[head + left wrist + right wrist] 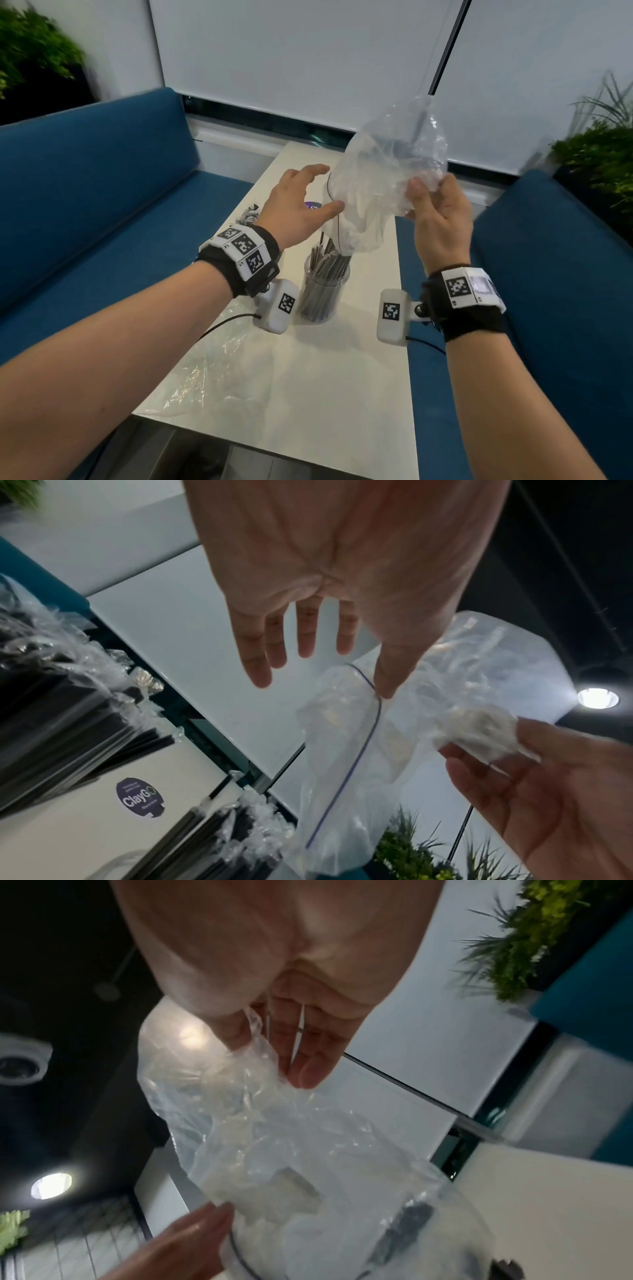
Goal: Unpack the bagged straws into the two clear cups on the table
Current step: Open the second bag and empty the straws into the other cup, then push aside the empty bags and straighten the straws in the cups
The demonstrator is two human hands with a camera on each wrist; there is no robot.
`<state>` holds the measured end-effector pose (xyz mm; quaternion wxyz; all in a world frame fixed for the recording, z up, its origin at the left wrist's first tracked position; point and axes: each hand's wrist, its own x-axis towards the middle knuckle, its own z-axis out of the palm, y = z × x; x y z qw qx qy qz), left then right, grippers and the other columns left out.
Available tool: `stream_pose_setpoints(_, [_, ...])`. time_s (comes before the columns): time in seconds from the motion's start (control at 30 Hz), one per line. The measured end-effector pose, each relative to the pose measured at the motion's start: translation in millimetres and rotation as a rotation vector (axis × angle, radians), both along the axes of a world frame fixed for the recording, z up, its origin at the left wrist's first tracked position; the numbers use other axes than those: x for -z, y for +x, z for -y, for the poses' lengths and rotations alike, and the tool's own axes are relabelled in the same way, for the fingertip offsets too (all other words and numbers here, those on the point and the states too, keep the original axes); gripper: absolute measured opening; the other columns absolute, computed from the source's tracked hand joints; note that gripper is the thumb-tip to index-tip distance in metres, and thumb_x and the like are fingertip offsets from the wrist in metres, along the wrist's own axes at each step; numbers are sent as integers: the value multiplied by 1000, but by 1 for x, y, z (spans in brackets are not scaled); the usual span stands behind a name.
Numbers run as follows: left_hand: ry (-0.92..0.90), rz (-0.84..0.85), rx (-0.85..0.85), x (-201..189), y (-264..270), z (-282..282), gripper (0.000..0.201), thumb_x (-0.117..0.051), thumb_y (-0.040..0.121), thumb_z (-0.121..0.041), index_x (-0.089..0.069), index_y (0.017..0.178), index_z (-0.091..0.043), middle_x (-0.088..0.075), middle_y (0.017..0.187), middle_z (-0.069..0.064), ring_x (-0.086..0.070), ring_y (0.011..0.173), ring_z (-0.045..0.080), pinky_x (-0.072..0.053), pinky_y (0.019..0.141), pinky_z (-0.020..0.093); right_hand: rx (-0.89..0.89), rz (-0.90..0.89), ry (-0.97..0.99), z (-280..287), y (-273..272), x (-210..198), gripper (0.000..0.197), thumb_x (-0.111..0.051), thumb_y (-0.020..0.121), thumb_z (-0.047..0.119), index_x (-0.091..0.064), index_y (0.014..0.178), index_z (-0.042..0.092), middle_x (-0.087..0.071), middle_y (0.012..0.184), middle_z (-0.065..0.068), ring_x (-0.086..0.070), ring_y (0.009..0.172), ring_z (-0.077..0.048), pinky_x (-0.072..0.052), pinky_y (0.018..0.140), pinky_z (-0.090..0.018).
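Observation:
My right hand (428, 186) pinches a crumpled clear zip bag (387, 178) by its upper end and holds it above the table. The bag's mouth hangs down over a clear cup (323, 294) packed with dark wrapped straws (330, 257). My left hand (320, 188) is open with its fingers spread, and only the thumb touches the bag's zip edge (363, 750). In the right wrist view, thumb and fingers of the right hand (270, 1058) squeeze the bag (274, 1137), with one dark straw (400, 1231) showing through it. I see no second cup.
A flattened clear bag (205, 370) lies on the narrow white table (342, 394) near its front left corner. More wrapped black straws (61, 710) and a purple sticker (140, 796) lie on the table's far half. Blue benches (85, 205) flank the table, with plants (599, 154) behind.

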<state>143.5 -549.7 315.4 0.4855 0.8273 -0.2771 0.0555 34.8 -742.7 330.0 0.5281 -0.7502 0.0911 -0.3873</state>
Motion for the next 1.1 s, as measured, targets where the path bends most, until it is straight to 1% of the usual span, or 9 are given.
stream_pose_setpoints(0.13, [-87,7,69,-1,-9,-7,40,-73,92,-32,-62,131,-34,-66,125,-5,-69,104,8,-53,83,10,-114,124,242,-2,-21,15,22,-58,105,10,-63,125,5,-73,115,-10,-73,104,-22,-64,89,-38])
stream_pose_setpoints(0.2, [-59,8,97,3,-9,-7,39,-74,91,-31,-64,129,-34,-68,120,-7,-70,101,5,-49,76,0,-59,81,211,-2,-24,24,16,-60,104,14,-67,118,9,-76,110,-5,-75,102,-20,-63,91,-39])
stream_pose_setpoints(0.27, [-41,-79,121,11,-5,-4,41,-76,88,-34,-66,127,-32,-69,118,-5,-72,100,11,-60,83,18,43,-1,149,1,-19,28,5,-65,102,25,-69,104,21,-78,98,2,-77,95,-19,-64,90,-44])
stream_pose_setpoints(0.33, [36,-190,135,20,3,0,41,-76,87,-31,-67,127,-28,-69,118,1,-73,99,21,-65,83,39,144,-109,46,6,-9,27,23,-68,94,42,-68,97,20,-78,91,0,-77,90,-25,-63,88,-52])
stream_pose_setpoints(0.57, [198,-215,70,38,8,2,42,-72,85,-17,-66,125,-26,-73,113,2,-73,98,24,-61,91,44,18,-574,-379,2,21,15,28,-61,103,36,-72,116,14,-73,112,-1,-68,104,-22,-51,94,-33])
stream_pose_setpoints(0.77, [-236,-68,25,-4,-26,-21,36,-72,87,-11,-67,115,-35,-71,113,-9,-72,93,7,-62,83,27,87,-11,-79,-21,-34,-11,15,-67,97,17,-65,111,21,-73,98,6,-73,82,-12,-64,79,-37])
stream_pose_setpoints(0.87, [-295,39,77,-5,-52,-46,39,-74,86,-6,-70,115,-32,-70,111,-9,-69,90,8,-57,78,18,15,-74,-28,-20,-79,28,35,-76,91,14,-65,118,35,-74,112,9,-75,101,-15,-62,88,-40])
stream_pose_setpoints(1.0, [-44,207,202,48,-83,-77,40,-77,86,-5,-71,119,-27,-63,107,-6,-62,83,0,-50,74,8,-132,-213,211,-25,-138,106,97,-75,84,-15,-34,147,45,-60,136,15,-69,116,-6,-60,87,-23])
stream_pose_setpoints(1.1, [212,208,319,106,-98,-86,37,-70,93,-16,-68,127,-30,-62,115,-9,-55,89,-9,-46,82,6,-108,-341,197,-36,-168,165,83,-79,84,-6,-44,141,44,-67,126,20,-73,111,-12,-61,86,-24])
